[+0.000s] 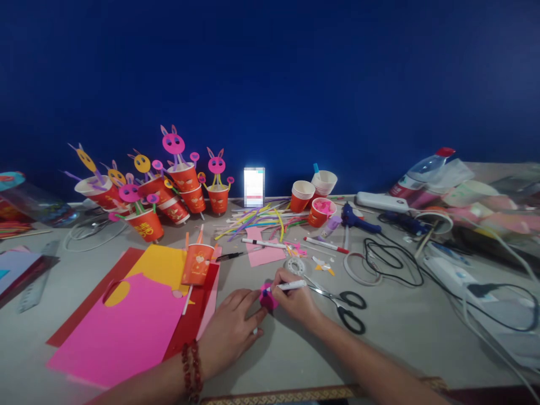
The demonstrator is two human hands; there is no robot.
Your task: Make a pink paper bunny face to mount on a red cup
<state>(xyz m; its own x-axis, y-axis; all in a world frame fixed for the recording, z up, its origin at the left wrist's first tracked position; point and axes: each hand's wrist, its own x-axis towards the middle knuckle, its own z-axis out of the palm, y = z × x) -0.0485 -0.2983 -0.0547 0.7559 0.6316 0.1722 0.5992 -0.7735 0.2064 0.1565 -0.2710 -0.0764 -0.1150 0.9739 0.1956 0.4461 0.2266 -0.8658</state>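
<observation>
A small round pink paper piece (268, 297) lies on the table between my hands, partly covered by fingers, with a dark blue patch on it. My left hand (234, 320) steadies its left edge with thumb and fingertips. A small pale thing (255, 332), perhaps a cap, shows by the left fingers. In my right hand (291, 298) is a white marker (292, 285), gripped like a pen, its tip at the paper. Scissors with black handles (346, 306) lie open beside the right hand, and a tape roll (294, 266) sits just beyond it.
Pink card (126, 332) and yellow card (158, 264) lie at left, with a decorated red cup (198, 264) on them. Several rabbit-faced cups (192, 183) stand behind. Colourful pipe cleaners (257, 222), stacked cups (302, 196), a blue glue gun (358, 219) and cables (392, 261) occupy the back and right.
</observation>
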